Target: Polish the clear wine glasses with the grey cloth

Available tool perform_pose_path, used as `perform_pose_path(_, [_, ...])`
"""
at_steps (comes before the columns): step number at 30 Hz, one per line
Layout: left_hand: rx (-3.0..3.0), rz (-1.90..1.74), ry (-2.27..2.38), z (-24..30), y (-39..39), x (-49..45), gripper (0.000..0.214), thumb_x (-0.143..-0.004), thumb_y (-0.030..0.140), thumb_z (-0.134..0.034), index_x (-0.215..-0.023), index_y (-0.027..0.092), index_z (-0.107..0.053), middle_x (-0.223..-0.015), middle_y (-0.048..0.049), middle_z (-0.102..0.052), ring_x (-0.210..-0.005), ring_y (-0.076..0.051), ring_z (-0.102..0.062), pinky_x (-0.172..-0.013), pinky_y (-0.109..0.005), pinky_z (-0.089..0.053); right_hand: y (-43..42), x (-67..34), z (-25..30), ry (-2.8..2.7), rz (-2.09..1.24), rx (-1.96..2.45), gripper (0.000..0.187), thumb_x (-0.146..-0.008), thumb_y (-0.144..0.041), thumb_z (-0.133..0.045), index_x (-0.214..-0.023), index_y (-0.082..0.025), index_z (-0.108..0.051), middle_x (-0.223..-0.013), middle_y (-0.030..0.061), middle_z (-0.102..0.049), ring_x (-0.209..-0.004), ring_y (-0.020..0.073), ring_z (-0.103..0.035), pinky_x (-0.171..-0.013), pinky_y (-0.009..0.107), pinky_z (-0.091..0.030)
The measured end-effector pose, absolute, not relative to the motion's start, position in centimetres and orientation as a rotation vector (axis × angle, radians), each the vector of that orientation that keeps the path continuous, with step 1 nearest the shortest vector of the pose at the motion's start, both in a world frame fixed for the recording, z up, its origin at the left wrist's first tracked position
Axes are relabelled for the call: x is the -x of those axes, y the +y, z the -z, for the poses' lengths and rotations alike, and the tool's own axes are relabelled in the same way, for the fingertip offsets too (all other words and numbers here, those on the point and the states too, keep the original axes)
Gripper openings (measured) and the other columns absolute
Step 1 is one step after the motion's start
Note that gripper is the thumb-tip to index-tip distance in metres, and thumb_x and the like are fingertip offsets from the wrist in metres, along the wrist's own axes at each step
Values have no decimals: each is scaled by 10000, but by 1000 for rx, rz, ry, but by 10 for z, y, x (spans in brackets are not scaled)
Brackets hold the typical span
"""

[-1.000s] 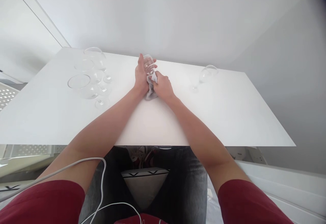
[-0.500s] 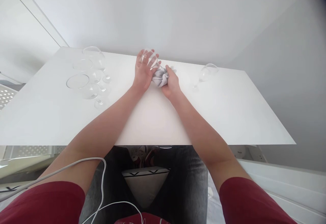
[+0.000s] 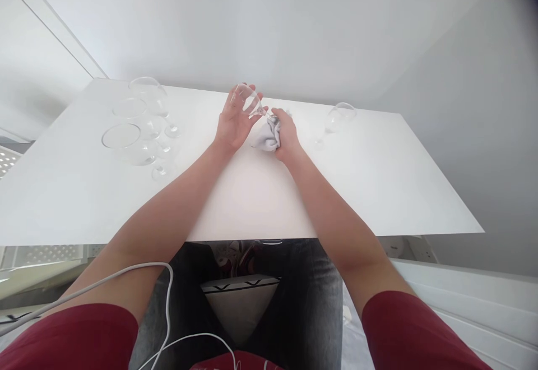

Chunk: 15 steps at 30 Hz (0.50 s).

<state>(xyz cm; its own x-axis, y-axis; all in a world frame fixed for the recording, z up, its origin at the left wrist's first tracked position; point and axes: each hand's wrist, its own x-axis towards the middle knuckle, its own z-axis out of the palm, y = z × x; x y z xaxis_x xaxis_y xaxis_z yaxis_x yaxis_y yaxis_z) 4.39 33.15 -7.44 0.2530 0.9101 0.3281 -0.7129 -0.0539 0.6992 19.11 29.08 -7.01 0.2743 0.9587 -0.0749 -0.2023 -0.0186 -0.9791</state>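
A clear wine glass [image 3: 251, 101] is tilted above the far part of the white table, its bowl to the upper left. My left hand [image 3: 235, 120] cradles the bowl, with the fingers curled behind it. My right hand [image 3: 287, 134] is closed around a bunched light-grey cloth [image 3: 268, 136], which it presses around the stem and foot end of the glass. The foot itself is hidden by the cloth and fingers.
Several wine glasses [image 3: 121, 135] stand close together on the left of the white table [image 3: 252, 202]. One more wine glass [image 3: 341, 116] is on the right. A wall [image 3: 269, 28] rises behind the table. A white cable [image 3: 168, 297] runs over my left arm.
My left hand has loosened a little around the bowl. My right hand has shifted slightly with the cloth, which now hangs lower and further off the glass.
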Motion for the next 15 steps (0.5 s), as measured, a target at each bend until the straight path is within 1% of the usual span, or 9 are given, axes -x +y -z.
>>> perform_pose_path(2, [-947, -1350, 264, 76, 331, -46, 420, -1008, 631, -730, -1194, 260, -661, -1596, -91, -553, -1675, -434, -374, -1347, -657, -350, 291, -190, 77, -940, -843, 1316, 409, -1084, -589, -537, -994, -190, -533, -834, 0, -523, -767, 112, -594, -724, 236, -539])
perform_pose_path(5, [-971, -1357, 252, 77, 330, -49, 439, -993, 649, -742, -1187, 265, -651, -1600, -85, -548, -1680, -420, -365, -1345, -635, -359, 288, -191, 81, -1160, -385, 1302, 354, -1130, -536, -447, -1080, -197, -538, -1021, 53, -569, -967, 139, -630, -900, 301, -577])
perform_pose_path(7, [-980, -1366, 254, 77, 330, -48, 445, -1002, 664, -721, -1203, 274, -645, -1609, -77, -535, -1687, -415, -354, -1334, -629, -375, 286, -191, 78, -1304, -192, 1266, 351, -1141, -514, -408, -1080, -197, -545, -1113, 86, -568, -1090, 169, -629, -985, 362, -579])
perform_pose_path(8, [-981, -1373, 259, 77, 330, -48, 448, -1011, 674, -702, -1218, 281, -642, -1617, -72, -524, -1692, -417, -342, -1328, -630, -382, 285, -190, 77, -1352, -150, 1257, 361, -1138, -522, -413, -1060, -196, -546, -1123, 94, -564, -1118, 182, -625, -1001, 381, -579])
perform_pose_path(9, [-981, -1376, 267, 77, 331, -47, 457, -1017, 685, -686, -1239, 288, -640, -1627, -68, -511, -1699, -423, -326, -1323, -636, -386, 285, -189, 75, -1372, -150, 1255, 375, -1129, -541, -436, -1033, -196, -544, -1109, 92, -562, -1116, 187, -625, -999, 384, -581])
perform_pose_path(11, [-989, -1361, 284, 79, 331, -46, 502, -1002, 716, -685, -1285, 304, -635, -1641, -71, -488, -1707, -452, -290, -1312, -660, -390, 285, -187, 73, -1300, -262, 1265, 403, -1095, -581, -509, -974, -197, -527, -1023, 65, -560, -1031, 166, -631, -949, 342, -587])
perform_pose_path(13, [-1021, -1323, 296, 80, 332, -45, 569, -960, 754, -713, -1314, 315, -637, -1633, -83, -486, -1706, -480, -275, -1304, -689, -390, 287, -185, 72, -1103, -484, 1280, 410, -1068, -573, -558, -916, -198, -494, -903, 23, -537, -881, 124, -611, -847, 272, -573])
perform_pose_path(15, [-1084, -1289, 305, 81, 331, -46, 613, -924, 790, -729, -1315, 325, -648, -1603, -84, -512, -1694, -472, -312, -1303, -695, -393, 293, -187, 73, -870, -755, 1265, 367, -1072, -493, -544, -870, -202, -451, -799, -12, -493, -747, 91, -562, -742, 226, -531])
